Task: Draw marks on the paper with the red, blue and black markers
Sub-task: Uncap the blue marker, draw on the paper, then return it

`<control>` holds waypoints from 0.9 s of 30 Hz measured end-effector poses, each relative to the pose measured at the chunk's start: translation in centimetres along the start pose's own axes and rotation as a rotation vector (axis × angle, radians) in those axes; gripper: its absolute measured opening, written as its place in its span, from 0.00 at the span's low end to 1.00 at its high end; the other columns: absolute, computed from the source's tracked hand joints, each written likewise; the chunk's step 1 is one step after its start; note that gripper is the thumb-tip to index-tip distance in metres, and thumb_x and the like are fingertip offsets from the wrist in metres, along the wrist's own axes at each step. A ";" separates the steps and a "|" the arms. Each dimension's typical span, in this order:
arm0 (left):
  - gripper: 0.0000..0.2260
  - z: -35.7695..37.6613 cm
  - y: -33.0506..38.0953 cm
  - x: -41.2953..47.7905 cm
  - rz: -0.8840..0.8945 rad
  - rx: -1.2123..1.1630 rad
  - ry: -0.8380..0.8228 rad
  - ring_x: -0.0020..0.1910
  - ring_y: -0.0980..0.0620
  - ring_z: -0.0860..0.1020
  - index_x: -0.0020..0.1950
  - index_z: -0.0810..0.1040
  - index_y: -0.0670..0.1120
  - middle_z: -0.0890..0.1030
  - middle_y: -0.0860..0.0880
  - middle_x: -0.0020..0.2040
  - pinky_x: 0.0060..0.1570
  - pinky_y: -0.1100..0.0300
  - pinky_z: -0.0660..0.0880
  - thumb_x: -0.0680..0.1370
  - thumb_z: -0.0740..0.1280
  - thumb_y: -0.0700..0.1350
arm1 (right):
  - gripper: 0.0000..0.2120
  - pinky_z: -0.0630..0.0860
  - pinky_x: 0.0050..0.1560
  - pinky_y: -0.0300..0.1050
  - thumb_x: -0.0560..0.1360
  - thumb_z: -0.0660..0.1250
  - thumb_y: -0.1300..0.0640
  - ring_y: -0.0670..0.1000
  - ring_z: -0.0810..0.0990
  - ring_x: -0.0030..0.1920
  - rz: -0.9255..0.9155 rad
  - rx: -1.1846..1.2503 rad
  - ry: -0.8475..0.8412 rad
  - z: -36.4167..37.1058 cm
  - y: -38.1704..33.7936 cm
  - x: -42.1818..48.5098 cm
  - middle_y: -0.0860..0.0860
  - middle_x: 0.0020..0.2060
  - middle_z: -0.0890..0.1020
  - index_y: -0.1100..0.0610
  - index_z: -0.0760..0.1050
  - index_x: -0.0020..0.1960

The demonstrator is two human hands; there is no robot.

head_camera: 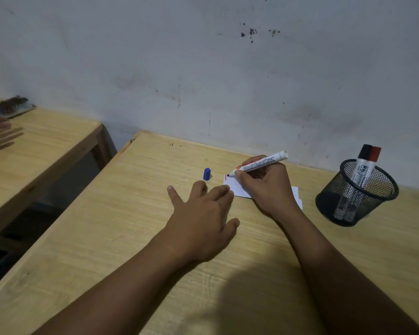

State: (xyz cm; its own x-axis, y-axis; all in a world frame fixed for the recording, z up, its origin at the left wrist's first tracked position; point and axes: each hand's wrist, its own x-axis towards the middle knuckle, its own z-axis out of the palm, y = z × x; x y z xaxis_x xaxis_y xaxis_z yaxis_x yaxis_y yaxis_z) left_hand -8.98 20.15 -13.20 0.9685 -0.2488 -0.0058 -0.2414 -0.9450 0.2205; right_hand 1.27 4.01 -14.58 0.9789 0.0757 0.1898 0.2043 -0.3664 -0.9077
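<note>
A small white paper (232, 187) lies on the wooden table (121, 238), with a short red mark near its far left corner. My right hand (266, 187) grips an uncapped white board marker (259, 163), its tip touching the paper at that corner. My left hand (201, 218) rests flat, fingers spread, its fingertips on the paper's left edge. A blue cap (207, 174) stands on the table just left of the paper. Two capped markers, one black (363, 157) and one red (374, 158), stand in a black mesh cup (356, 197) at the right.
A grey stained wall runs right behind the table. A second wooden table (41, 146) stands to the left across a gap, with a brush-like object (9, 107) on it and another person's hand (0, 135) at the frame's left edge.
</note>
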 end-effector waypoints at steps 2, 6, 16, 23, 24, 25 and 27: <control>0.25 0.0 0.1 0.0 0.004 0.003 0.002 0.74 0.47 0.55 0.75 0.62 0.53 0.59 0.58 0.78 0.64 0.22 0.52 0.80 0.53 0.62 | 0.06 0.83 0.51 0.45 0.73 0.77 0.58 0.47 0.87 0.46 0.006 0.003 0.001 0.0 0.0 0.0 0.51 0.44 0.88 0.59 0.83 0.48; 0.25 -0.1 0.0 -0.1 0.002 0.012 -0.002 0.74 0.48 0.56 0.75 0.63 0.53 0.59 0.58 0.78 0.64 0.23 0.53 0.80 0.53 0.62 | 0.06 0.82 0.49 0.40 0.73 0.77 0.58 0.45 0.86 0.45 0.000 -0.017 0.014 0.0 0.0 0.0 0.50 0.43 0.88 0.58 0.83 0.49; 0.25 -0.1 0.1 0.0 0.000 0.005 -0.007 0.74 0.48 0.56 0.75 0.62 0.53 0.60 0.58 0.78 0.64 0.22 0.52 0.80 0.53 0.62 | 0.06 0.82 0.50 0.40 0.74 0.76 0.58 0.45 0.86 0.46 -0.012 -0.024 0.013 0.1 -0.3 -0.1 0.50 0.44 0.87 0.57 0.83 0.49; 0.25 -0.1 0.1 -0.1 0.001 0.005 -0.003 0.74 0.48 0.55 0.75 0.63 0.53 0.59 0.58 0.78 0.64 0.22 0.52 0.80 0.53 0.62 | 0.05 0.83 0.51 0.45 0.74 0.76 0.58 0.47 0.86 0.46 0.002 -0.010 -0.004 0.0 -0.2 -0.1 0.50 0.44 0.87 0.57 0.82 0.48; 0.25 -0.1 0.1 -0.1 0.001 0.006 -0.003 0.74 0.48 0.56 0.75 0.63 0.53 0.59 0.58 0.78 0.64 0.23 0.53 0.80 0.53 0.62 | 0.05 0.83 0.50 0.45 0.74 0.76 0.57 0.47 0.86 0.46 0.005 -0.009 -0.006 -0.1 -0.3 -0.1 0.50 0.43 0.87 0.57 0.83 0.48; 0.25 -0.1 0.1 0.0 0.001 0.006 -0.004 0.74 0.48 0.56 0.74 0.63 0.53 0.59 0.58 0.78 0.64 0.22 0.53 0.80 0.53 0.62 | 0.05 0.83 0.49 0.45 0.74 0.76 0.57 0.46 0.86 0.45 0.007 -0.013 -0.009 -0.1 -0.3 -0.2 0.50 0.43 0.87 0.57 0.83 0.48; 0.24 -0.2 0.2 0.0 -0.003 0.005 -0.010 0.74 0.48 0.56 0.74 0.64 0.53 0.60 0.58 0.78 0.65 0.22 0.52 0.80 0.53 0.62 | 0.05 0.83 0.47 0.43 0.74 0.76 0.57 0.46 0.86 0.44 0.006 -0.023 -0.016 -0.1 -0.4 -0.2 0.50 0.41 0.87 0.57 0.83 0.47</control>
State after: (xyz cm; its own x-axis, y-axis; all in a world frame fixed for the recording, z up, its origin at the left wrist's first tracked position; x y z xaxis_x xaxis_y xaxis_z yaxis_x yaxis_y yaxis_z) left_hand -9.05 20.02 -12.99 0.9687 -0.2477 -0.0167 -0.2384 -0.9469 0.2159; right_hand 1.00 4.05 -14.24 0.9800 0.0883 0.1781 0.1985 -0.3881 -0.9000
